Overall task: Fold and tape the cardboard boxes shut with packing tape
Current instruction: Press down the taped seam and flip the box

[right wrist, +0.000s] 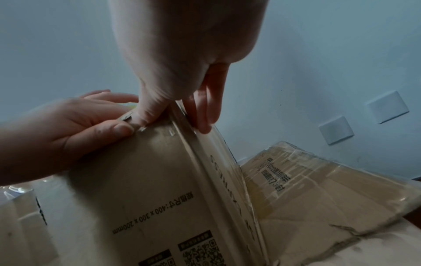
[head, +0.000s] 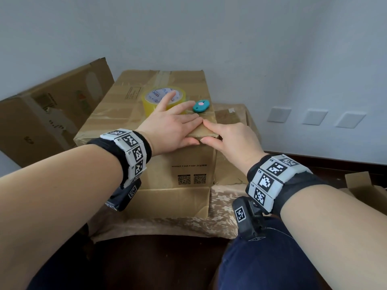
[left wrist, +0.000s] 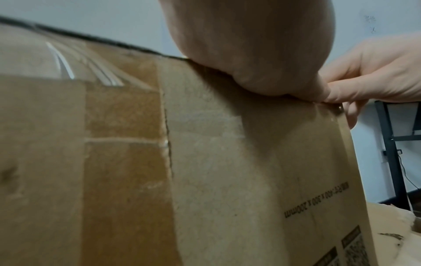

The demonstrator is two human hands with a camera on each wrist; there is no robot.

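A brown cardboard box (head: 167, 162) stands shut on a floral-covered surface, with clear tape glinting along its edges (right wrist: 205, 162). On its top lie a yellowish packing tape roll (head: 150, 103) and a small teal cutter (head: 201, 106). My left hand (head: 178, 128) lies flat on the box top near the front right corner, fingers straight, thumb (right wrist: 118, 128) over the front edge. My right hand (head: 226, 137) meets it at that corner: index finger on top, thumb on the front edge, other fingers (right wrist: 205, 108) straight down the right side. The left wrist view shows the left palm (left wrist: 262, 54) on the top edge.
A lower taped box (head: 232, 116) sits right behind the corner. A large open box (head: 48, 114) leans at the left wall. Loose cardboard (head: 364, 187) lies at the far right. Floral cloth (head: 222, 204) covers the low surface; my knees are below.
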